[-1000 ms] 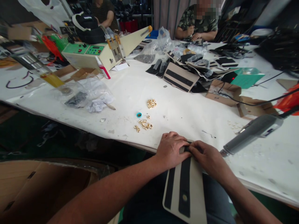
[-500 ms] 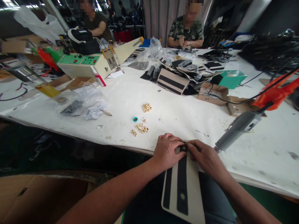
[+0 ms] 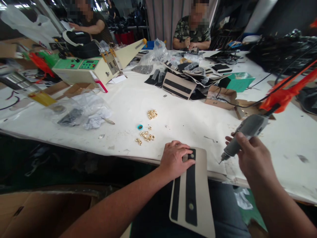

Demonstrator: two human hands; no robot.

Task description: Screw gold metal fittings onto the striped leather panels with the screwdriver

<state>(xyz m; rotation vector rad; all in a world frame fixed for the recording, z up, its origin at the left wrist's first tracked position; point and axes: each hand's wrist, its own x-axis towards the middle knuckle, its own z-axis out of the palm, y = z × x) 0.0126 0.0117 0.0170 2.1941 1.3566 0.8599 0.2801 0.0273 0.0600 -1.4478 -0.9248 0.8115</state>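
Note:
A beige panel (image 3: 201, 185) with two black strips lies across my lap and over the table's front edge. My left hand (image 3: 175, 158) grips its far end, thumb and forefinger on either side of a small round metal fitting (image 3: 192, 155) in one strip. A second round fitting (image 3: 191, 206) sits near the strip's lower end. In my right hand (image 3: 252, 152) is a grey electric screwdriver (image 3: 247, 129), fingers wrapped around its body. Its bit points down and left, apart from the panel and to its right. Small gold metal pieces (image 3: 148, 136) lie on the table beyond my left hand.
Another gold heap (image 3: 152, 114) and a small blue cap (image 3: 140, 127) are on the white table (image 3: 128, 102). Farther back are stacked panels (image 3: 179, 86), cardboard boxes (image 3: 220, 97) and a green-topped machine (image 3: 81, 69). A cable trails from the screwdriver. Two people sit across the table.
My right hand has left the panel, moved right and taken hold of the electric screwdriver. My left hand stays on the panel. The view has shifted slightly.

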